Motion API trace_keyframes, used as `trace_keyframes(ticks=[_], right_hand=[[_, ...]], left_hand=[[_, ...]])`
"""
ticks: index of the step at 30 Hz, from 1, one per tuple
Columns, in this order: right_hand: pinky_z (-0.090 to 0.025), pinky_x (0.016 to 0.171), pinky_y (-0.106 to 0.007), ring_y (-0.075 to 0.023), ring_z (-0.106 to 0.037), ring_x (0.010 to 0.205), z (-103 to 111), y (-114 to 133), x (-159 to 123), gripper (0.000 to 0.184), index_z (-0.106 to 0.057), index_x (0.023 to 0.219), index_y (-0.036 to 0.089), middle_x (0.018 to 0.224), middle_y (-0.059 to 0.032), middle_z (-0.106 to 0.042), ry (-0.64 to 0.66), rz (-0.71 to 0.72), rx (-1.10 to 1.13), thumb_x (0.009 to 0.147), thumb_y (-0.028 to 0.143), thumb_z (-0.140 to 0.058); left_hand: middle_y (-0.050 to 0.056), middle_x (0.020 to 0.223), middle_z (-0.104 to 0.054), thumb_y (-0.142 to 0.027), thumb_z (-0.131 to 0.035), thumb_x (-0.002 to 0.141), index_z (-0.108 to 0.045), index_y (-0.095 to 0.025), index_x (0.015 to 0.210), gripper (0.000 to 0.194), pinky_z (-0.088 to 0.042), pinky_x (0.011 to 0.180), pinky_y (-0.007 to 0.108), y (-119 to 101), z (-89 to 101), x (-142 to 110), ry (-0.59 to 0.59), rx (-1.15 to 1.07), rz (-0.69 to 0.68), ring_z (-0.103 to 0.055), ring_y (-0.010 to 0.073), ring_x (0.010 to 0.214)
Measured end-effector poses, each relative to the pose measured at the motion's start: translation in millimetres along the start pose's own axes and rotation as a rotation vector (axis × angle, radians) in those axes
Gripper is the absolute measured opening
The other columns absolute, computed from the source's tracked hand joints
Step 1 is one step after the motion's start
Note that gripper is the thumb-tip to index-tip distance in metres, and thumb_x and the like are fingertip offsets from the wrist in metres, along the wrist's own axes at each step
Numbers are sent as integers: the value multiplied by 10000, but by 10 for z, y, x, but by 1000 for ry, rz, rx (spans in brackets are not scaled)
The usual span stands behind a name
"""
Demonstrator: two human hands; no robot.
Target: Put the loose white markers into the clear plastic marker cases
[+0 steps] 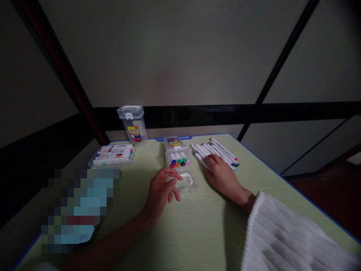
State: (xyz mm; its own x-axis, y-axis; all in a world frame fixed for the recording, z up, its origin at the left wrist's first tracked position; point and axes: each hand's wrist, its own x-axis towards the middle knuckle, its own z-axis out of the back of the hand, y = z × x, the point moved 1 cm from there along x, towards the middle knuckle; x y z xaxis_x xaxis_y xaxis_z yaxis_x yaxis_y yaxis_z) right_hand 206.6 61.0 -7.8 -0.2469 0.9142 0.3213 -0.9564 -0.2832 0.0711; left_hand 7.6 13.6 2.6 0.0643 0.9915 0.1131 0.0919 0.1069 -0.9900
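Loose markers (222, 149) could roll if the right hand (223, 176), its grip unclear, presses unevenly; the left hand (159, 191) is half-open, empty.

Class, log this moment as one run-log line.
left hand: open, near lid | right hand: on loose markers | open case: markers inside | upright case: closed

Pixelated item (87, 203), L side of green tbl (191, 229); grey wall (169, 56) w/ blk trim (197, 116).
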Motion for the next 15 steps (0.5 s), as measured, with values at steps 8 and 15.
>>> trace_keyframes(ticks=[8,15], right_hand=[[-416,848,-411,-296,-503,1037,-21,-60,18,374,-537,1126,119,1168,-157,-552,-92,-13,-3,866,366,-429],[-399,901,-406,-297,-497,1090,-70,-102,24,408,-548,1132,110,1213,-159,-550,-67,-23,-2,885,391,-383]], left_hand=[[33,841,-638,-318,-565,719,-499,-149,816,206,-277,321,150,-17,-13,-11,-3,0,8,-515,43,351],[21,821,-640,-312,-569,709,-504,-153,794,191,-263,316,159,-16,-14,-7,-8,-1,13,-513,47,345]])
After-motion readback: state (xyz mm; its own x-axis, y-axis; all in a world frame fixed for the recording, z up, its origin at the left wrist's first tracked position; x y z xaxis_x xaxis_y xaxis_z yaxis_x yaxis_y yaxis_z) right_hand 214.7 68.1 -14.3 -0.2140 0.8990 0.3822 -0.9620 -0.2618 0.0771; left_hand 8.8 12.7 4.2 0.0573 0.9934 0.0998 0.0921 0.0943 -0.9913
